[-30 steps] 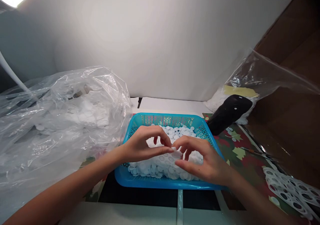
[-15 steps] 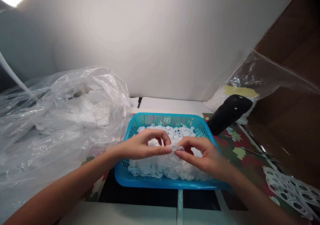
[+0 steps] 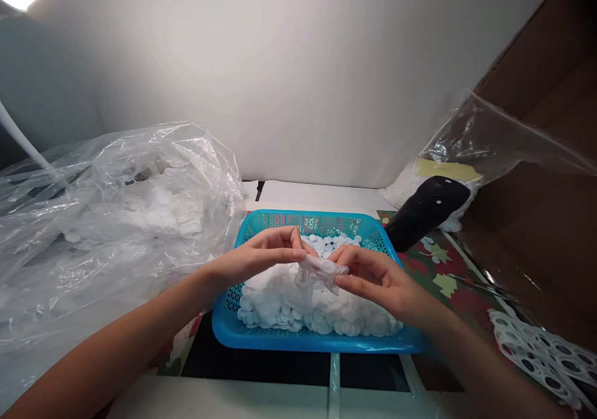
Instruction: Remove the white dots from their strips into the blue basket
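Note:
My left hand [image 3: 275, 251] pinches one end of a thin, see-through white sheet [image 3: 319, 273] between thumb and fingers. My right hand [image 3: 377, 276] is closed on the other end, where round disc shapes show in the folds. Both hands hover over a blue plastic basket [image 3: 308, 342] with pierced walls. Small white discs [image 3: 345, 322] are heaped inside it, and more translucent white material lies among them. Whether loose discs sit between my right fingers is hard to see.
Left of the basket lies a large clear plastic bag [image 3: 140, 220] with white pieces inside. A black object [image 3: 426, 211] leans at the right, before another plastic bag [image 3: 410, 186]. White sheets with round holes [image 3: 543, 354] lie at the lower right, near a thin tool [image 3: 476, 284].
My left hand has moved a little up and left, away from the right. The white sheet is now stretched out between the hands, where before it was bunched at the fingertips.

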The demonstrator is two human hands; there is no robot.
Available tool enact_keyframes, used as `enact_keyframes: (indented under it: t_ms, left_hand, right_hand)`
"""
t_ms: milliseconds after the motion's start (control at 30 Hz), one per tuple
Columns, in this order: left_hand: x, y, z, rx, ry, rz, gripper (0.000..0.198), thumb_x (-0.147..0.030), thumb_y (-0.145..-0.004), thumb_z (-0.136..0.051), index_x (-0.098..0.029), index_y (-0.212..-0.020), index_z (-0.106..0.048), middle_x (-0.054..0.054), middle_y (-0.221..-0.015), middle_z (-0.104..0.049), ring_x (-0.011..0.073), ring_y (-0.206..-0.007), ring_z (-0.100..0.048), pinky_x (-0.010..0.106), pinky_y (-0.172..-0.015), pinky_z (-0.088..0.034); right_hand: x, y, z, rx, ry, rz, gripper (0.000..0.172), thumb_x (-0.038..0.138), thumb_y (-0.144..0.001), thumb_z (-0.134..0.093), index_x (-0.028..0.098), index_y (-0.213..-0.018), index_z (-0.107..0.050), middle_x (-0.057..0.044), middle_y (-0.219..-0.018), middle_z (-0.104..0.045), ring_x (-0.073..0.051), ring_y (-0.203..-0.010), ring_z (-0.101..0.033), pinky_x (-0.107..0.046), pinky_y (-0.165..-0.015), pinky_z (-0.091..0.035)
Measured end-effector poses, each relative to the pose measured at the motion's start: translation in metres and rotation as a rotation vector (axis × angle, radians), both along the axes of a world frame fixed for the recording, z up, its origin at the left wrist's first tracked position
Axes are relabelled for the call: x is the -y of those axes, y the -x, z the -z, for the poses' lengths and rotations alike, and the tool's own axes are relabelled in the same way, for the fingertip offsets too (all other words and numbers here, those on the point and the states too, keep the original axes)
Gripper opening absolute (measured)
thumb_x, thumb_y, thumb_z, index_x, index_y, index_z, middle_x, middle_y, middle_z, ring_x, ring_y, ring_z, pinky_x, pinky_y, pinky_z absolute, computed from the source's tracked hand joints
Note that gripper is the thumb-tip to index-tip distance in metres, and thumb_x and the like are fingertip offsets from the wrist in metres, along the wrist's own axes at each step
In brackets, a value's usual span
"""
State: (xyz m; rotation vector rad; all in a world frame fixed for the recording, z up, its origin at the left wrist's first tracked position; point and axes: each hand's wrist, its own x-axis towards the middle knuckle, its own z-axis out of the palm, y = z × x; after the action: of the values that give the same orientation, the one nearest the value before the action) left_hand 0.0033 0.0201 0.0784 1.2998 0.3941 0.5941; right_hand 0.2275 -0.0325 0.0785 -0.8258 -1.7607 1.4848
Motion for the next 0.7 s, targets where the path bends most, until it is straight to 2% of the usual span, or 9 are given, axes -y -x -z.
enact_keyframes:
  t_ms: [233,433,567,700]
  left_hand:
    - [0.001,-0.001,0.001,0.066,0.027,0.013,0.014,-0.024,-0.083,-0.058,-0.016,-0.075,-0.050,0.004,-0.083,-0.059,0.0099,-0.072,-0.054,0.023,-0.063,-0.041]
    - [0.002,-0.003,0.000,0.068,0.017,0.001,0.014,-0.023,-0.083,-0.057,-0.016,-0.073,-0.050,0.000,-0.073,-0.053,0.0079,-0.064,-0.046,0.021,-0.057,-0.036]
    - [0.000,-0.005,0.000,-0.002,0.040,0.038,0.012,-0.024,-0.080,-0.059,-0.016,-0.073,-0.052,-0.001,-0.067,-0.049,0.0090,-0.061,-0.043,0.022,-0.055,-0.034]
    - [-0.003,-0.006,-0.001,-0.086,0.022,0.117,0.017,-0.029,-0.081,-0.057,-0.014,-0.083,-0.062,-0.001,-0.067,-0.048,0.0088,-0.059,-0.040,0.021,-0.051,-0.032]
  right_hand:
    - [0.000,0.002,0.003,-0.197,0.150,0.042,0.014,0.028,-0.082,-0.061,0.020,-0.074,-0.053,-0.002,-0.090,-0.054,-0.014,-0.081,-0.052,-0.027,-0.069,-0.043]
    - [0.001,0.010,0.006,-0.410,0.341,0.072,0.014,0.025,-0.082,-0.060,0.019,-0.073,-0.051,-0.002,-0.087,-0.054,-0.013,-0.076,-0.048,-0.025,-0.067,-0.040]
    - [0.003,0.014,0.007,-0.425,0.365,0.121,0.013,0.026,-0.081,-0.061,0.020,-0.074,-0.053,-0.001,-0.077,-0.051,-0.013,-0.070,-0.046,-0.025,-0.065,-0.039]
    - [0.005,0.016,0.008,-0.360,0.330,0.137,0.014,0.030,-0.081,-0.061,0.020,-0.075,-0.054,-0.001,-0.074,-0.050,-0.014,-0.070,-0.045,-0.025,-0.065,-0.038]
